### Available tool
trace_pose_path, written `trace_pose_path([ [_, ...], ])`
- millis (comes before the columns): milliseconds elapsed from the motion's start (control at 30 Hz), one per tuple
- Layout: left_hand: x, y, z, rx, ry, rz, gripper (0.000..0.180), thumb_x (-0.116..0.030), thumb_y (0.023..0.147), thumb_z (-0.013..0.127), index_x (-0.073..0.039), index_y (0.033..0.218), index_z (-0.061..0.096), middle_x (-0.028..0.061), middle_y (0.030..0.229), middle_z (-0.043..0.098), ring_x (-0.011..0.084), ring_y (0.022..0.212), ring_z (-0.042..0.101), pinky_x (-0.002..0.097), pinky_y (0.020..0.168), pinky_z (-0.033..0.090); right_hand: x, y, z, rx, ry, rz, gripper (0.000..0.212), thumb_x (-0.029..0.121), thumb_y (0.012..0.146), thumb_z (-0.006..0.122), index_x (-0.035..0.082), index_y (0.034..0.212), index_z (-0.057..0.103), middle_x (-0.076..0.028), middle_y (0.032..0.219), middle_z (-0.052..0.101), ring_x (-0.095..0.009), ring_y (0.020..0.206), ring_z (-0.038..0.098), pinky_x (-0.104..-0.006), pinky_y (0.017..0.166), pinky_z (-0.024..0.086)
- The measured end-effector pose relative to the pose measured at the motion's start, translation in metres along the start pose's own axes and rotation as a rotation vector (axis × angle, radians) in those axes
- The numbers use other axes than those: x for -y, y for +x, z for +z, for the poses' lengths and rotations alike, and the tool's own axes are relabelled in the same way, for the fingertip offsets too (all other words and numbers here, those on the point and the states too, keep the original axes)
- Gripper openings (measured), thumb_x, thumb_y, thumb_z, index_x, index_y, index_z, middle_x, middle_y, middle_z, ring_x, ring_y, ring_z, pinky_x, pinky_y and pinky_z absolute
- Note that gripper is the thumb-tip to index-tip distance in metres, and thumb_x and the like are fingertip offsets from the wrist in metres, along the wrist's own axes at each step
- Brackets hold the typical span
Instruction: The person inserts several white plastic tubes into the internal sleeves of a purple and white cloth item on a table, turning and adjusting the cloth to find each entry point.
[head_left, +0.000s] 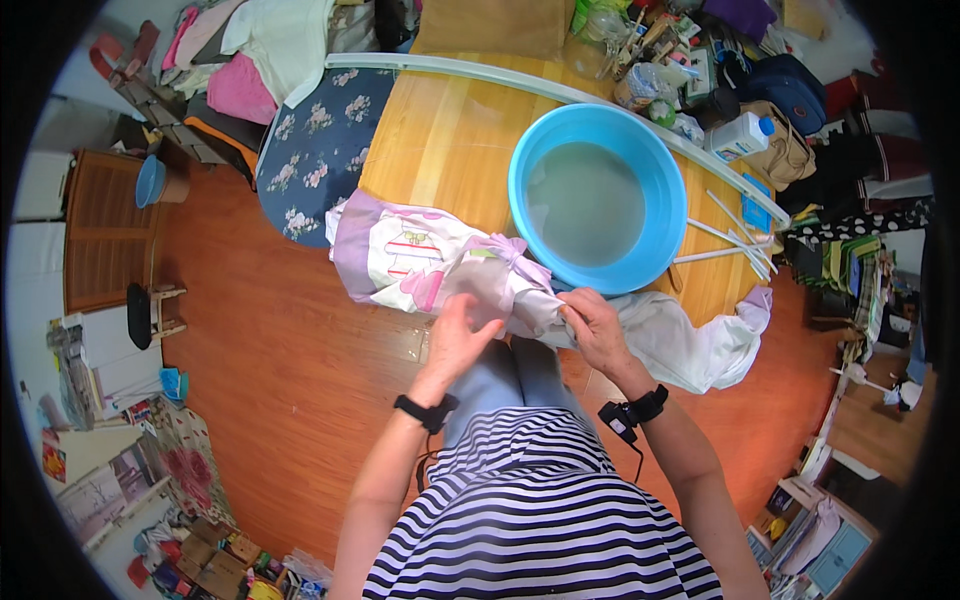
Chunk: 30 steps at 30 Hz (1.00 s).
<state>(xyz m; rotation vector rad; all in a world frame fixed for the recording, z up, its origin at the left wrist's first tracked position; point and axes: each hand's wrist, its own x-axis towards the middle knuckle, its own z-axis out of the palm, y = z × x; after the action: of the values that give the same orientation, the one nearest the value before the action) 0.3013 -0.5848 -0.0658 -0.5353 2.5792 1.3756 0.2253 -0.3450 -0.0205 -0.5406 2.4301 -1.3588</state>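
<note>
Striped shirt (540, 515), left hand (458, 342) wide, right hand (598, 328) tight on pale garment (405, 262) by wooden table (450, 135), reddish floor (270, 400) around

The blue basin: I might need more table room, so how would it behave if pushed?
The blue basin may feel heavy, given the cloudy liquid inside. A quick shove could slosh that over the open rim. Rolling seems unlikely: the basin sits upright on the table.
</note>
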Motion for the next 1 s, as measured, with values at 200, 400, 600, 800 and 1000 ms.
trace_pose_path([
  [200,-0.021,-0.001,0.042,-0.277,0.086,0.190,0.036,-0.015,0.080,0.073,-0.002,0.111,0.058,0.0197,0.112,0.059,0.0406,0.104,0.059,0.0453,0.087,0.050,-0.006,-0.017,-0.023,0.234,0.141,0.195,0.023,0.009,0.094,0.063,-0.002,0.114,0.065,-0.014,0.094,0.064,-0.028,0.094,0.061,-0.0348,0.084,0.048],
  [400,-0.020,-0.011,0.041,-0.239,-0.170,0.186,0.018,-0.005,0.086,0.063,-0.003,0.103,0.061,0.0168,0.102,0.062,0.0384,0.098,0.060,0.0455,0.084,0.049,0.006,0.023,0.003,0.078,-0.071,-0.004,0.037,0.026,0.089,0.071,-0.003,0.111,0.063,-0.015,0.095,0.063,-0.028,0.093,0.063,-0.0383,0.082,0.050],
  [600,-0.022,-0.040,0.021,-0.225,-0.251,0.057,0.016,-0.012,0.092,0.062,-0.003,0.104,0.058,0.0190,0.085,0.062,0.0364,0.079,0.064,0.0407,0.071,0.050,-0.019,0.056,0.057,0.443,0.339,0.435,0.027,0.022,0.094,0.068,-0.001,0.107,0.064,-0.009,0.094,0.065,-0.017,0.086,0.063,-0.0308,0.078,0.050],
  [800,-0.037,-0.058,0.001,-0.147,-0.328,0.041,0.032,-0.024,0.089,0.067,-0.005,0.112,0.056,0.0145,0.081,0.062,0.0291,0.072,0.061,0.0384,0.067,0.048,-0.003,0.033,0.063,0.196,0.870,0.440,0.011,0.011,0.101,0.056,0.004,0.109,0.061,0.000,0.094,0.064,-0.008,0.084,0.060,-0.0235,0.078,0.049],
  [1000,-0.056,-0.042,-0.017,-0.183,-0.098,0.160,0.042,-0.030,0.085,0.074,-0.007,0.118,0.060,0.0139,0.085,0.069,0.0334,0.079,0.069,0.0406,0.068,0.052,0.017,0.033,0.052,0.182,0.775,0.276,0.016,0.011,0.103,0.054,0.002,0.115,0.058,-0.003,0.104,0.064,-0.009,0.093,0.058,-0.0258,0.086,0.048],
])
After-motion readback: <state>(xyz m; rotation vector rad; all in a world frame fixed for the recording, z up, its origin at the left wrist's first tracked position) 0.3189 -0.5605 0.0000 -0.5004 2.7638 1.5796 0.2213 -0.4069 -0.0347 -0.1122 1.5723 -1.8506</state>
